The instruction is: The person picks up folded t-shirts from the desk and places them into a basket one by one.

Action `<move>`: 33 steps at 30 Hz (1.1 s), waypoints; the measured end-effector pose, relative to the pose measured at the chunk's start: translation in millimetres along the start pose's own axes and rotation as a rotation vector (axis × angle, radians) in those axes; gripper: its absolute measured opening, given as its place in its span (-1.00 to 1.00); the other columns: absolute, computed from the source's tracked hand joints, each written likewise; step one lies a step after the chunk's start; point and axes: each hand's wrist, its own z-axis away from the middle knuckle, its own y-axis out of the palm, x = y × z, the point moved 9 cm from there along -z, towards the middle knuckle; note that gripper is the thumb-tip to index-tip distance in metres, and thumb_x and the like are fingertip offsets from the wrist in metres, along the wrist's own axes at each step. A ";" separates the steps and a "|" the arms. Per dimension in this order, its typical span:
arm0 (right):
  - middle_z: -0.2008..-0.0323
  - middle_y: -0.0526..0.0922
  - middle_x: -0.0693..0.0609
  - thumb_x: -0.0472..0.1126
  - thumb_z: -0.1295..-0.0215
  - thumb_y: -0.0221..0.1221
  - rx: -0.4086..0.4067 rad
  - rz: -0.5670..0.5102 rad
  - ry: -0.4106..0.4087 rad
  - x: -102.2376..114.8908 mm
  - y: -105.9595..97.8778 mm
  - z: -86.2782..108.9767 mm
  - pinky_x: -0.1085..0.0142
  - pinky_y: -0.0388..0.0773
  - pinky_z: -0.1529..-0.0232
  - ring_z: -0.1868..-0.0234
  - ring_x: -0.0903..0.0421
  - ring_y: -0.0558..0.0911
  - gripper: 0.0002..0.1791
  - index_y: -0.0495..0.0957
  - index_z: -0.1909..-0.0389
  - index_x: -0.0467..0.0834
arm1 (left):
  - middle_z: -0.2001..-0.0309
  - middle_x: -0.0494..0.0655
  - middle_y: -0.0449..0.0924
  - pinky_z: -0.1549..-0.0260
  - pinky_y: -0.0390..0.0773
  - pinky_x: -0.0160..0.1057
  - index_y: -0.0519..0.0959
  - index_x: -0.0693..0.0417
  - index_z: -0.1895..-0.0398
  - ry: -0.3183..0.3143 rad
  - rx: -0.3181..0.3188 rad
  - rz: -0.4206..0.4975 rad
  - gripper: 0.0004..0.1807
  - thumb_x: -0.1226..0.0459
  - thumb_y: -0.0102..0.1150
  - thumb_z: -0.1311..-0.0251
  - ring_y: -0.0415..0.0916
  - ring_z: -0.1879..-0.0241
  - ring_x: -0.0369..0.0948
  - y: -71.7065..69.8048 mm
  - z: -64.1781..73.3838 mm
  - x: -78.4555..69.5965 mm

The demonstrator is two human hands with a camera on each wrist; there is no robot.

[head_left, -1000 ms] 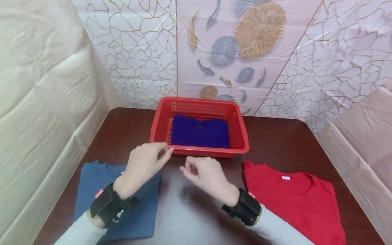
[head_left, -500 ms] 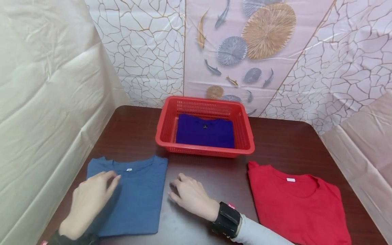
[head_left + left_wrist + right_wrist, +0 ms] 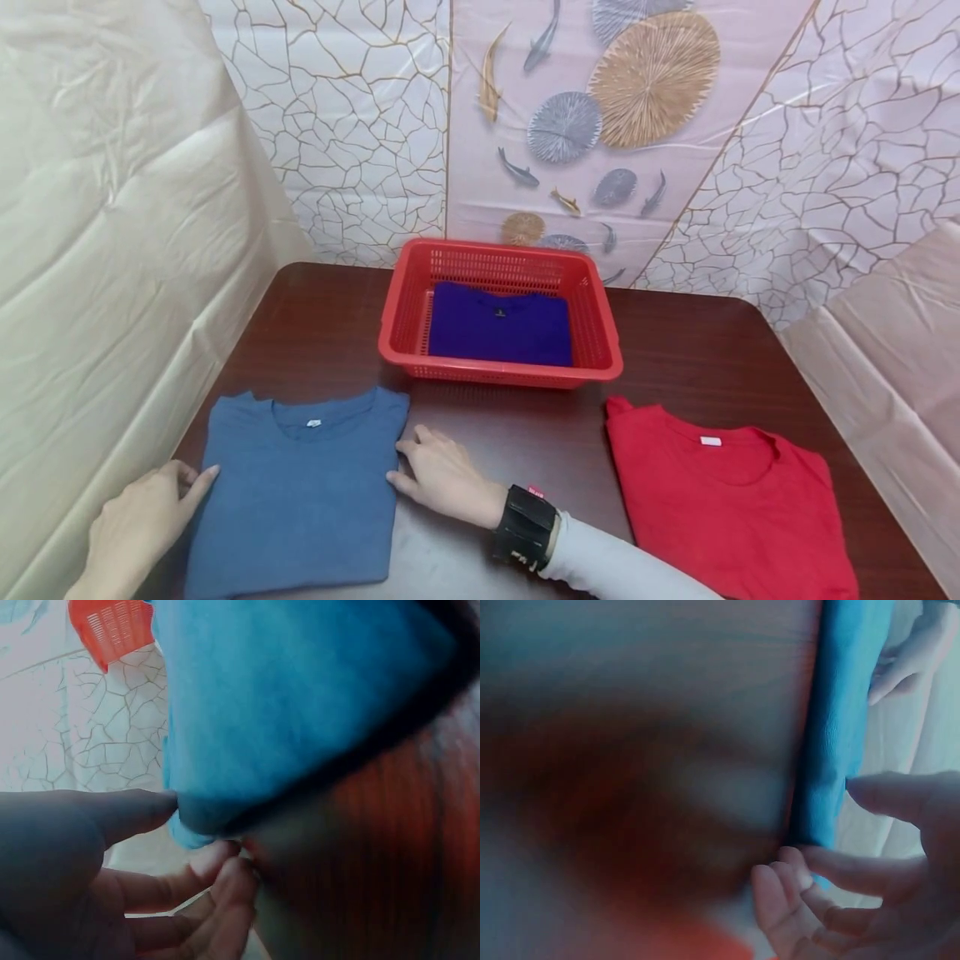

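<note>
We have both hands at opposite side edges of the folded blue shirt (image 3: 300,492).
The shirt lies flat on the table (image 3: 517,433), its neckline toward the red basket (image 3: 510,372); our left hand (image 3: 142,521) touches its left edge and our right hand (image 3: 442,477) its right edge. The wrist views show each thumb and the fingers set narrowly around the edge, but we cannot tell whether either hand grips the cloth. In the basket we see a folded purple shirt (image 3: 498,335), and to the right, well apart from our right hand, a red shirt (image 3: 738,517) on the table.
</note>
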 end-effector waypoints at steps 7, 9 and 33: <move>0.15 0.63 -0.12 -0.09 -0.19 0.15 0.120 -0.764 0.202 -3.4 19.0 -5.1 0.33 0.58 0.20 0.29 0.26 0.58 -0.49 0.42 -0.09 -0.31 | 0.11 0.44 0.55 0.32 0.53 0.13 0.30 0.59 -0.08 -0.012 0.237 0.190 -0.06 -0.26 -0.28 -0.24 0.59 0.44 -0.09 21.6 -9.2 3.2; 0.06 0.59 -0.24 -0.14 -0.18 0.15 0.156 -1.036 0.324 -3.6 29.4 -2.1 0.17 0.60 0.13 0.21 0.12 0.60 -0.41 0.30 -0.18 -0.36 | 0.01 0.55 0.43 0.27 0.55 0.12 0.21 0.64 -0.13 -0.029 0.295 0.257 -0.04 -0.25 -0.29 -0.26 0.60 0.41 -0.08 27.3 -8.7 4.6; -0.12 0.49 -0.20 -0.47 -0.09 0.04 0.275 -1.699 0.471 18.7 69.7 -11.4 -0.05 0.37 -0.16 -0.06 -0.03 0.49 -0.35 0.17 -0.26 -0.15 | -0.04 -0.40 0.52 -0.01 0.50 -0.05 -0.23 -0.47 -0.36 0.023 0.869 1.322 -0.43 0.20 -0.33 -0.44 0.41 -0.08 -0.19 69.1 10.9 -19.8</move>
